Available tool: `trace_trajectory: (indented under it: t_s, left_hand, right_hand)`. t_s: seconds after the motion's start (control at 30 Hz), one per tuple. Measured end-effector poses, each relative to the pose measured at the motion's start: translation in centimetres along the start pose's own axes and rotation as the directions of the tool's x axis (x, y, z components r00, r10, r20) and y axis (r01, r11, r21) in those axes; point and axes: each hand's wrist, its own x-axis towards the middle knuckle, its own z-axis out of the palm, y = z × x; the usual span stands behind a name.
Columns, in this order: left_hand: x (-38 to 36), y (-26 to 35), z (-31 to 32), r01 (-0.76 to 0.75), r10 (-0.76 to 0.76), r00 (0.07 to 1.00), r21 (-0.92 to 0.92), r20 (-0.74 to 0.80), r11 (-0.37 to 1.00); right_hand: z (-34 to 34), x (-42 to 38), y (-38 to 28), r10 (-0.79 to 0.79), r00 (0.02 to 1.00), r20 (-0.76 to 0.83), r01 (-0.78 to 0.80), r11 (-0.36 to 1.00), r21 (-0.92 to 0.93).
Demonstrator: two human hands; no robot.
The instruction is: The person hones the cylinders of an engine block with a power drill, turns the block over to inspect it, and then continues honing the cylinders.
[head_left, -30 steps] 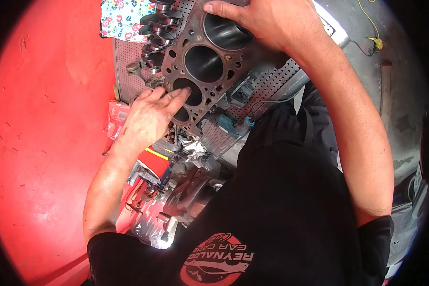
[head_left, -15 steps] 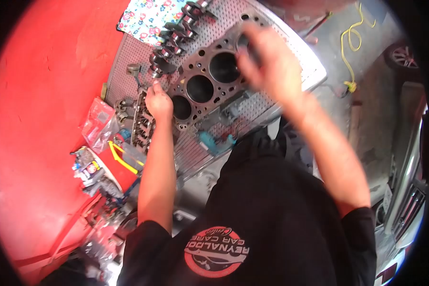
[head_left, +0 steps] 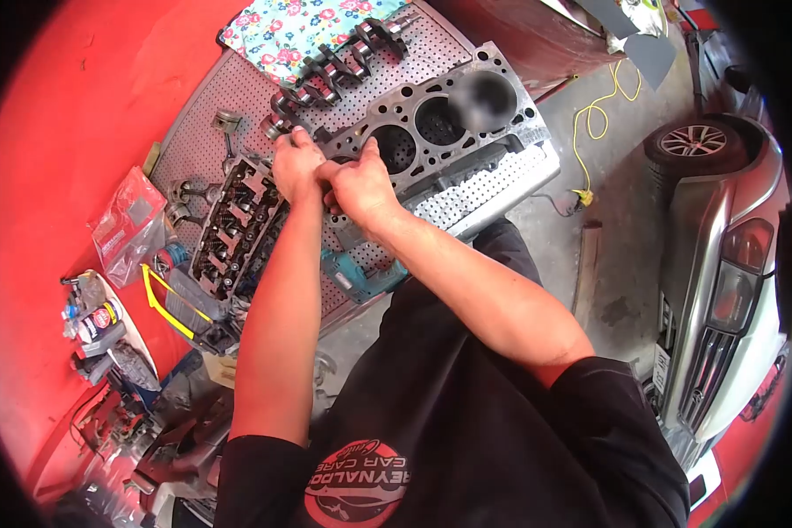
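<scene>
My left hand [head_left: 297, 167] is closed at the near-left end of the engine block [head_left: 424, 164], close to the tail of the crankshaft [head_left: 336, 74]. Beside it, touching or nearly so, my right hand [head_left: 363, 187] is over the same end of the block with its fingers bent. Whatever lies between the hands is hidden. The block's round cylinder bores face up, and a blurred patch covers the farthest one. Left of my hands lies a cylinder head [head_left: 236, 220] with its valve gear showing. A piston with its rod [head_left: 227, 125] rests above the head.
A perforated bench top [head_left: 204, 104] carries the parts, with a flowered cloth [head_left: 283, 42] at the back. A teal power tool [head_left: 356, 277] lies near the front edge. Bottles [head_left: 99, 324] and a plastic bag [head_left: 130, 220] are at left. A yellow cord [head_left: 592, 119] and a car [head_left: 722, 264] are at right.
My right hand has come left from the far bore to beside my left hand. My left hand stays near the block's end. The view has shifted, showing more of the car.
</scene>
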Motion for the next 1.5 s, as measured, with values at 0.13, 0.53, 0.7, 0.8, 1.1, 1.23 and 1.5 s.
trace_trajectory:
  t_s: [0.13, 0.53, 0.7, 0.8, 1.1, 1.23, 1.5]
  left_hand:
    - [-0.2, 0.3, -0.3, 0.008, -0.007, 1.0, -0.019, 0.028, 1.0]
    - [0.4, -0.5, 0.1, 0.001, 0.003, 0.998, -0.06, 0.066, 0.998]
    - [0.3, -0.1, -0.1, 0.021, -0.016, 0.997, -0.059, 0.077, 0.998]
    - [0.2, -0.3, 0.1, 0.017, -0.014, 0.997, -0.045, 0.071, 0.999]
    - [0.1, -0.3, -0.1, -0.014, 0.018, 0.998, -0.058, 0.068, 0.998]
    - [0.0, -0.2, -0.1, -0.005, 0.008, 0.999, -0.055, 0.052, 0.998]
    - [0.1, -0.9, 1.5, -0.027, 0.014, 0.99, -0.096, -0.139, 0.995]
  right_hand:
    - [-0.2, -1.6, -1.3, 0.009, 0.999, 0.041, -0.015, 0.988, 0.156]
    - [0.3, -1.1, -1.8, 0.036, 0.999, 0.005, -0.035, 0.957, 0.289]
    - [0.6, -1.0, -1.4, -0.004, 1.0, 0.004, 0.002, 0.971, 0.238]
    - [0.1, 0.0, -1.5, 0.039, 0.999, 0.034, -0.046, 0.975, 0.219]
    - [0.7, -1.3, -1.6, -0.008, 1.0, -0.021, 0.013, 0.973, 0.232]
    - [0.4, -0.6, -1.1, -0.037, 0.999, 0.0, 0.037, 0.979, 0.202]
    - [-4.1, -1.4, -2.5, 0.236, 0.943, 0.236, -0.199, 0.965, -0.171]
